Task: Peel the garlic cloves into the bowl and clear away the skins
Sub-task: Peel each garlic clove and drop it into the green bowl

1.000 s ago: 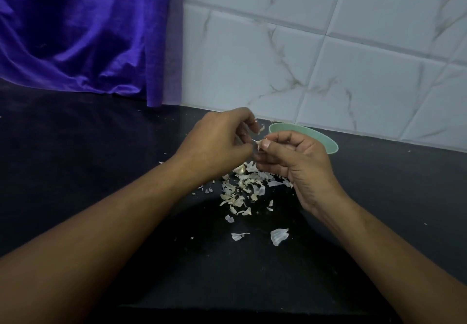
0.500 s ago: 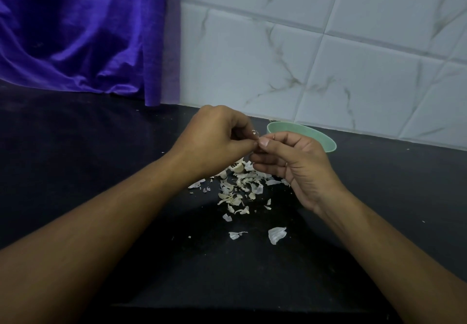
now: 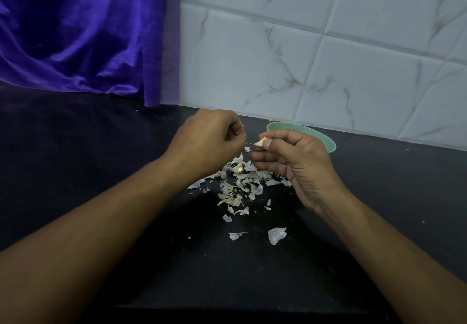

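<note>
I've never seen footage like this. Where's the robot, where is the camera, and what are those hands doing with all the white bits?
There is no robot here: a person works with bare hands, and the one camera sits on their head, looking forward and down. The right hand pinches a garlic clove at its fingertips; the left hand pinches a piece of skin. Below them, loose skins lie scattered on the dark counter, with what looks like another clove among them. A green bowl stands behind the right hand, near the tiled wall; its inside is hidden. A purple cloth hangs at the left.
</note>
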